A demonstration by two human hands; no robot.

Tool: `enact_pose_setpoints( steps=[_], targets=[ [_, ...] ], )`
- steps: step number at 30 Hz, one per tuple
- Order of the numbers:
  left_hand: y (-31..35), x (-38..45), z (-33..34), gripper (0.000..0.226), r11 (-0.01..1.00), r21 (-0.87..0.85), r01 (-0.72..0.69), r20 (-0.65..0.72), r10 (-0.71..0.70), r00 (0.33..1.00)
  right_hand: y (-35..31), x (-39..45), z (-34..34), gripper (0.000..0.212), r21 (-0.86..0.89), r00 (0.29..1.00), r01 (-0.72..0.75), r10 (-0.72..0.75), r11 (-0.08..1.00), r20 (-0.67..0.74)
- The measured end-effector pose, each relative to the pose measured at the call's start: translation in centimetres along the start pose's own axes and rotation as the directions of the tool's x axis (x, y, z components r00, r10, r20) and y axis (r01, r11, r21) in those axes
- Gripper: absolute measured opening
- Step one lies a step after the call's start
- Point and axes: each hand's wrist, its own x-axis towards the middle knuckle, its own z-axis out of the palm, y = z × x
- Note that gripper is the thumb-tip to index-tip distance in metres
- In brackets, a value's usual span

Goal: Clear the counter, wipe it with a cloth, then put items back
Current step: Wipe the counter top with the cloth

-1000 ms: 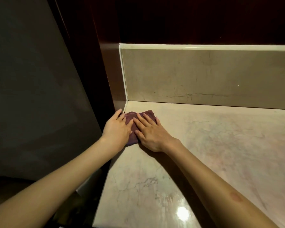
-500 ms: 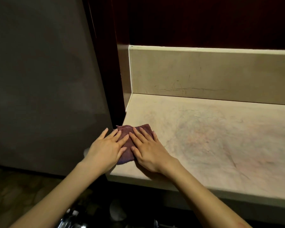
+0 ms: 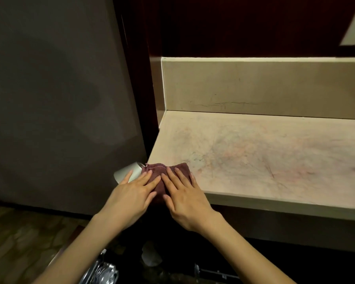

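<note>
Head view: a person presses a folded maroon cloth (image 3: 164,175) flat with both hands at the near left corner of a pale marble counter (image 3: 254,158), lower centre of the frame. The left hand (image 3: 131,193) and right hand (image 3: 186,198) lie side by side, fingers straight and spread on the fabric, palms down; neither is clenched or grasping it, both simply push. The near part of the cloth appears to hang over the counter's front edge, under the heels of the hands. A marble backsplash (image 3: 254,87) rises behind, and a pale cylindrical object (image 3: 129,171) sits just off the counter's left end, touching the left fingertips in the frame; what it is cannot be told.

The risk, as it looks from here: with no grip on it, one more pull toward the body could drag the cloth off the edge to the dark floor below.

A second ago the cloth was tucked into the back corner against the backsplash; half a second ago it was mid-counter. It has since been drawn to the front edge.
</note>
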Motion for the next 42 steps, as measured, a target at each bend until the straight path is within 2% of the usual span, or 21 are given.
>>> enact_pose_setpoints(
  steps=[3, 5, 7, 9, 10, 11, 12, 13, 15, 17, 20, 26, 30, 37, 39, 42],
  targets=[
    [0.3, 0.0, 0.3, 0.05, 0.999, 0.005, -0.032, 0.038, 0.032, 0.999, -0.6, -1.1, 0.5, 0.076, -0.057, 0.998, -0.05, 0.047, 0.997, -0.051],
    [0.6, 0.2, 0.1, 0.049, 0.999, -0.013, -0.03, 0.045, 0.031, 0.999, -0.6, -0.9, 1.1, 0.062, -0.073, 0.995, -0.081, 0.077, 0.994, -0.063],
    [0.7, 1.0, 0.0, 0.052, 0.999, -0.024, -0.023, 0.0, 0.023, 1.0, -0.3, -0.1, 1.0, 0.058, -0.049, 0.991, -0.114, 0.11, 0.992, -0.07],
    [0.7, 2.5, -0.6, 0.065, 0.997, -0.079, 0.004, 0.007, -0.003, 1.0, 0.6, 0.9, 0.4, 0.065, -0.043, 0.982, -0.175, 0.172, 0.984, -0.073],
    [0.5, 3.6, -0.3, 0.078, 0.997, -0.08, -0.023, -0.025, 0.021, 0.999, 1.0, 1.6, -0.1, 0.074, -0.035, 0.985, -0.167, 0.166, 0.985, -0.051],
    [0.3, 4.9, -0.3, 0.086, 0.993, -0.116, -0.023, 0.006, 0.024, 1.0, 1.8, 2.7, -0.4, 0.083, -0.038, 0.991, -0.13, 0.128, 0.991, -0.048],
    [0.2, 6.0, -0.4, 0.084, 0.989, -0.149, -0.014, 0.034, 0.02, 0.999, 2.5, 3.6, -0.9, 0.088, -0.027, 0.993, -0.116, 0.115, 0.993, -0.025],
    [-0.1, 7.5, -0.4, 0.072, 0.989, -0.149, -0.011, 0.044, 0.018, 0.999, 3.3, 4.7, -1.2, 0.087, -0.005, 0.993, -0.116, 0.116, 0.993, -0.013],
    [-0.8, 10.0, -0.6, 0.05, 0.988, -0.151, -0.008, 0.033, 0.013, 0.999, 4.9, 6.6, -2.0, 0.068, 0.005, 0.99, -0.139, 0.139, 0.99, 0.004],
    [-1.5, 12.4, -0.9, 0.049, 0.984, -0.177, -0.006, 0.027, 0.011, 1.0, 6.3, 8.7, -2.4, 0.06, 0.007, 0.989, -0.148, 0.148, 0.989, 0.019],
    [-2.7, 16.0, -0.5, 0.049, 0.975, -0.222, -0.007, 0.022, 0.012, 1.0, 8.3, 12.0, -2.7, 0.059, -0.009, 0.987, -0.162, 0.162, 0.987, 0.024],
    [-5.3, 19.2, 0.3, 0.049, 0.828, -0.56, -0.037, -0.129, -0.043, 0.991, 11.7, 19.0, -3.5, 0.06, -0.016, 0.973, -0.225, 0.225, 0.974, 0.054],
    [-6.2, 17.6, 0.8, 0.05, 0.77, -0.635, -0.064, -0.155, -0.046, 0.987, 13.1, 23.2, -3.9, 0.06, -0.019, 0.964, -0.26, 0.261, 0.965, 0.054],
    [-4.6, 17.5, 1.7, 0.05, 0.817, -0.577, -0.004, -0.081, -0.053, 0.995, 14.3, 26.3, -4.2, 0.061, -0.089, 0.967, -0.251, 0.254, 0.964, 0.032],
    [-4.5, 17.6, 1.7, 0.052, 0.84, -0.542, 0.017, -0.058, -0.057, 0.997, 14.4, 26.4, -4.4, 0.06, -0.118, 0.981, -0.193, 0.193, 0.974, -0.007],
    [-4.4, 17.7, 1.7, 0.063, 0.856, -0.517, 0.023, -0.045, -0.055, 0.997, 14.6, 26.7, -4.6, 0.057, -0.008, 1.0, -0.023, 0.023, 1.0, -0.015]
  ],
)
